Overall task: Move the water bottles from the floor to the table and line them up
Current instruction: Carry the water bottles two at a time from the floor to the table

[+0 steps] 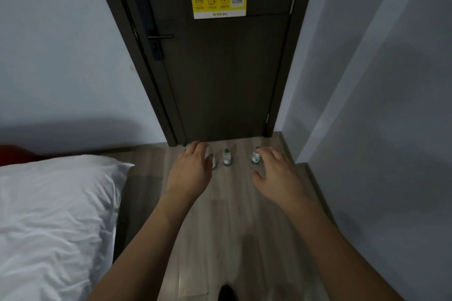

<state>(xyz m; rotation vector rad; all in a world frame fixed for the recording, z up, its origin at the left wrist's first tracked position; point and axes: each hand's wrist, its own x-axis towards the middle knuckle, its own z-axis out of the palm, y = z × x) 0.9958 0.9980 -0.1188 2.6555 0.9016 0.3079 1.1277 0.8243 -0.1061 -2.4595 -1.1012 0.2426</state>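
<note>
reaching with both hands, left hand (193, 168) and right hand (276, 171) spread empty, three bottles (227, 157) by door (227, 76)

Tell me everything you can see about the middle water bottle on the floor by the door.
The middle bottle is small, clear plastic as it looks, with a green cap and a white label with some green near the base. It stands upright on the grey wood-look floor just in front of the dark door, between two similar bottles. Nothing touches it: the left hand and right hand reach toward its neighbours on either side. Label text is too blurred to read.
</note>
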